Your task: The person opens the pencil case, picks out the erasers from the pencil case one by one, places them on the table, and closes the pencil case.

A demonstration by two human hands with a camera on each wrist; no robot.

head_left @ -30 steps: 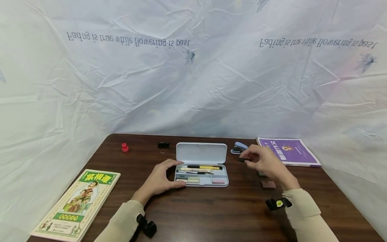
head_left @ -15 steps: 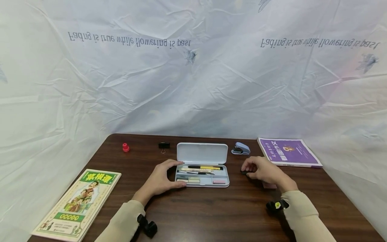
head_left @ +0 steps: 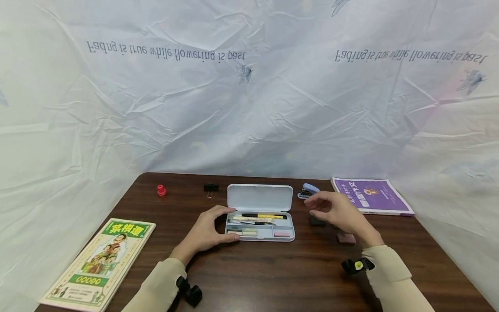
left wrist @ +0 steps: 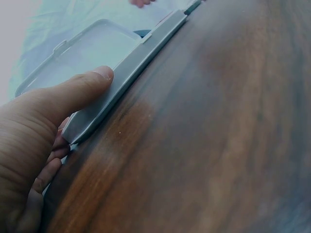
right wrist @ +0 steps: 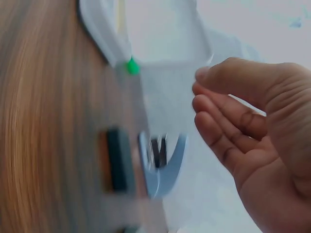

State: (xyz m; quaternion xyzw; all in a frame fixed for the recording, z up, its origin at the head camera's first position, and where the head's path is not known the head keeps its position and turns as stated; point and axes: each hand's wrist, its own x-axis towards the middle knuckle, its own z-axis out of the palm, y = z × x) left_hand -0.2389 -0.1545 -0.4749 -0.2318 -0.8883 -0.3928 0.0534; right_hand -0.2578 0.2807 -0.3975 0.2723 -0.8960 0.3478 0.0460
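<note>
A pale blue-white pencil case [head_left: 259, 238] lies with its lid [head_left: 260, 197] raised. Inside are several pens and pencils [head_left: 269, 216], pale blocks [head_left: 249, 232] and a pink block [head_left: 281, 234]. My left hand [head_left: 205, 229] grips its left end, the thumb [left wrist: 92, 85] on the front wall and the fingers behind. Right of the case, my right hand [head_left: 336, 212] hovers with loosely bent fingers and nothing between them. Below its fingertips a small dark block [head_left: 317, 221] rests on the table; the right wrist view shows this dark block [right wrist: 120, 159] near the stapler [right wrist: 164, 170].
A reddish-brown block [head_left: 346, 238] lies beside my right wrist. At the back stand a red stamp-like piece [head_left: 161, 190], a black binder clip [head_left: 211, 187] and the light blue stapler [head_left: 308, 190]. A purple book [head_left: 374, 196] lies right, a green-and-cream book [head_left: 99, 264] left.
My right hand carried the dark block down and toward me to the table, let go of it and rose off it. The left hand has stayed on the pencil case.
</note>
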